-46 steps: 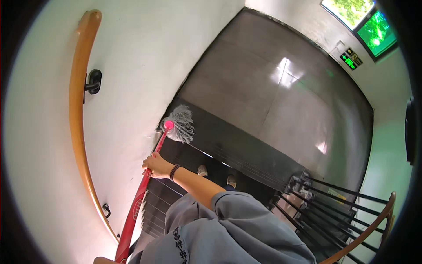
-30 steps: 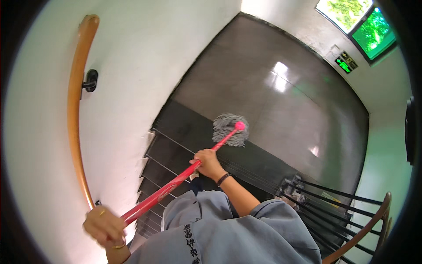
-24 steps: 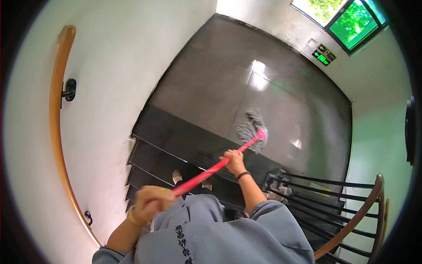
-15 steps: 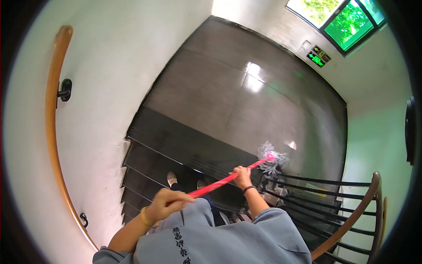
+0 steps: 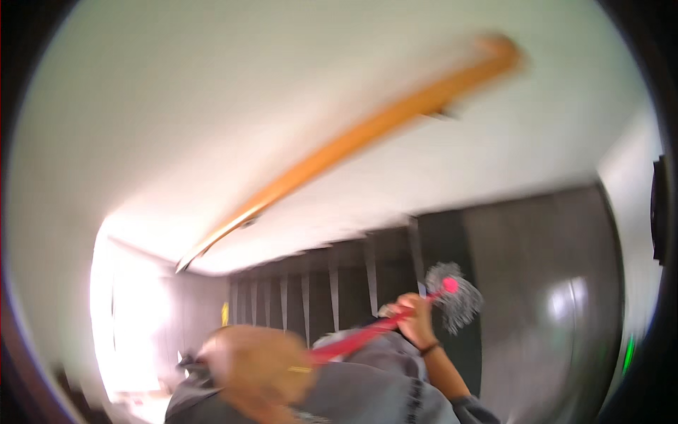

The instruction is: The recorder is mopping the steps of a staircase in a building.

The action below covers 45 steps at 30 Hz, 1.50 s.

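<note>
A red mop handle (image 5: 357, 339) runs up to the right to a grey string mop head (image 5: 459, 307) with a pink socket, over the dark top step beside the landing. My left hand (image 5: 258, 357), smeared by motion, is closed on the near end of the handle. Higher up the handle, my right hand (image 5: 414, 318), with a dark band at the wrist, grips it. My grey top covers the lower middle of the view.
A wooden handrail (image 5: 353, 138) crosses the white wall (image 5: 212, 92) above the stairs (image 5: 332, 283). The grey landing floor (image 5: 537, 268) lies to the right. A bright opening (image 5: 123, 318) shows at the foot of the stairs on the left.
The view has swung sharply: the wall rail now runs across the top, and the stairs stretch leftward. The mop was swept from left to right earlier; both hands still hold it.
</note>
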Motion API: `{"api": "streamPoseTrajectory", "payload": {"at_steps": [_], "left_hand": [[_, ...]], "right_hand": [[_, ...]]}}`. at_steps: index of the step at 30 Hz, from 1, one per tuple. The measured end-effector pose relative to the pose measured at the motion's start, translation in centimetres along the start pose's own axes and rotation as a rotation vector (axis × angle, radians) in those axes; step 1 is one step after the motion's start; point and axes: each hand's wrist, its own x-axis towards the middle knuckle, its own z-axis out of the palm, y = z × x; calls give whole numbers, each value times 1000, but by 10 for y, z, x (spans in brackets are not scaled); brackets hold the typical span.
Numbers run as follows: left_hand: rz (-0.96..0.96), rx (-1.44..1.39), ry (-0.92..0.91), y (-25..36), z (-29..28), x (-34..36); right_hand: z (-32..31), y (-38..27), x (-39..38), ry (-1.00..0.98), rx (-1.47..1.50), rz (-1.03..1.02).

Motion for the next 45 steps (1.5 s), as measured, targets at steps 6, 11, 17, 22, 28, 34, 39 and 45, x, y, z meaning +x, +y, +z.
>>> {"api": "streamPoseTrajectory", "payload": {"at_steps": [6, 11, 17, 22, 28, 34, 39, 45], "left_hand": [[-23, 285, 555, -42, 65, -9], [-30, 355, 737, -89, 72, -35], [-226, 203, 832, -144, 89, -28], [-164, -54, 686, -202, 105, 25], [-216, -344, 337, -241, 143, 91], [-382, -573, 42, -244, 186, 115], [-480, -704, 29, -229, 173, 116], [-420, -551, 178, -170, 87, 74]], "right_hand": [[-38, 7, 105, -198, -788, -301], [-74, 34, 143, -172, -944, -269], [-164, 60, 104, -59, -680, -23], [-255, 87, 8, 79, -673, 71], [-314, 139, -181, 571, -781, 248], [-237, 108, -287, 873, -842, 597], [-181, 82, -314, 846, -836, 665], [-88, 52, -233, 832, -647, 368]]}}
